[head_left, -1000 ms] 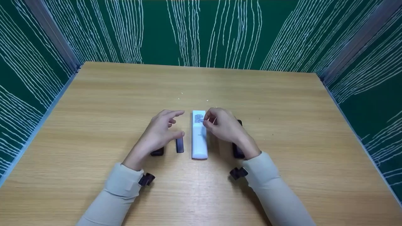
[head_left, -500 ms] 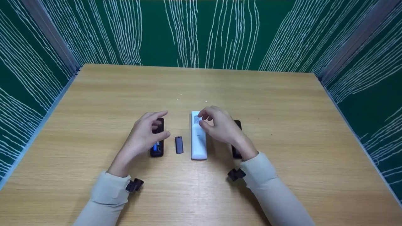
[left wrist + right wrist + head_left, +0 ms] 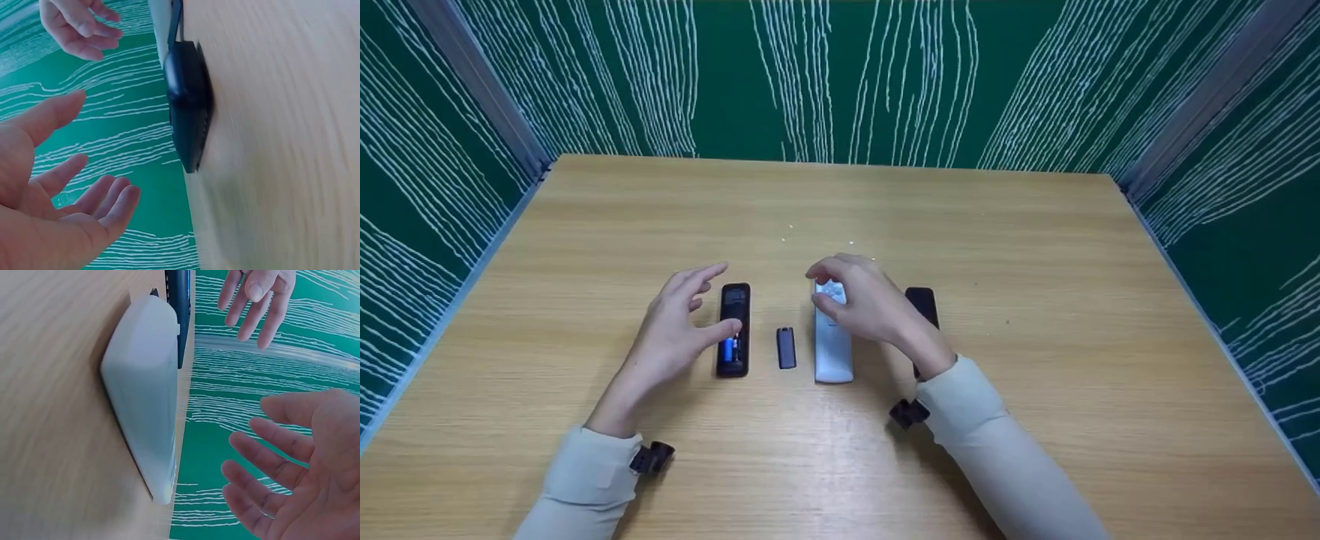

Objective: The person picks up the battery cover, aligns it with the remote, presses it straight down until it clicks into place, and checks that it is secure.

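Observation:
My left hand, fingers spread and holding nothing, hovers at the left side of a black remote control. Its thumb overlaps the remote in the head view. The remote's battery compartment lies open, showing a blue battery. Just right of it is a small dark battery cover. My right hand hangs over the upper part of a white remote control, fingers loosely bent and apart from it in the right wrist view. A second black remote lies partly hidden behind that hand and wrist.
Everything lies on a wooden table. A few tiny white bits are scattered beyond the remotes. Green walls with white streaks stand at the back and sides.
My left hand has moved left, from near the battery cover to beside the black remote, uncovering both. The right hand has shifted slightly left over the white remote.

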The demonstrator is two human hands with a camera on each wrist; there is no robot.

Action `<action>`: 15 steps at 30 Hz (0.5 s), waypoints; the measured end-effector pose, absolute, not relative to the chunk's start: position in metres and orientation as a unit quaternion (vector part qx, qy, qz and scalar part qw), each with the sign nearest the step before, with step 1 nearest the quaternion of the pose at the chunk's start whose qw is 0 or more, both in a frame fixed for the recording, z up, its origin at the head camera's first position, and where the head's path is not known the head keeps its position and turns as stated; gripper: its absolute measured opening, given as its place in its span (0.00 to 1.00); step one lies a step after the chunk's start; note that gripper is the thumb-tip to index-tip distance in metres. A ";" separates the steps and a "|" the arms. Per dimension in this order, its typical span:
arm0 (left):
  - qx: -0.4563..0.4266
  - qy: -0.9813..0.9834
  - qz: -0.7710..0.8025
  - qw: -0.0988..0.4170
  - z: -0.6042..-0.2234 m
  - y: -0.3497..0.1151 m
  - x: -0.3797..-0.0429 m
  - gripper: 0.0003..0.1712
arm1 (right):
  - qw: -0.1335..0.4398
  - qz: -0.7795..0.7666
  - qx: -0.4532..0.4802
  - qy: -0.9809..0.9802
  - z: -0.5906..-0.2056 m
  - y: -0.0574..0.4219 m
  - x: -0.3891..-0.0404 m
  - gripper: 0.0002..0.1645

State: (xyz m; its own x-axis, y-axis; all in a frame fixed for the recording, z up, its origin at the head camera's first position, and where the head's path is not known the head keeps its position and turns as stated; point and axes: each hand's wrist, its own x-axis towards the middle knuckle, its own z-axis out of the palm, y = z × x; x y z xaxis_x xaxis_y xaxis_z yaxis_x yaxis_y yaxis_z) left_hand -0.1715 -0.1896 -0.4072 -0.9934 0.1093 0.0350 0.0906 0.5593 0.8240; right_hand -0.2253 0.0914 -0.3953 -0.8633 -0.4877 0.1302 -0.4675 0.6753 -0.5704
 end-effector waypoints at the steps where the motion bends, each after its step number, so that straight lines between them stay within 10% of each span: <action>1: 0.058 0.883 0.466 0.009 -0.408 -0.191 -0.171 0.48 | 0.017 -0.305 -0.262 0.915 -0.394 0.090 -0.226 0.17; 15: 0.061 0.879 0.471 0.039 -0.412 -0.205 -0.169 0.53 | 0.030 -0.280 -0.270 0.921 -0.388 0.075 -0.227 0.20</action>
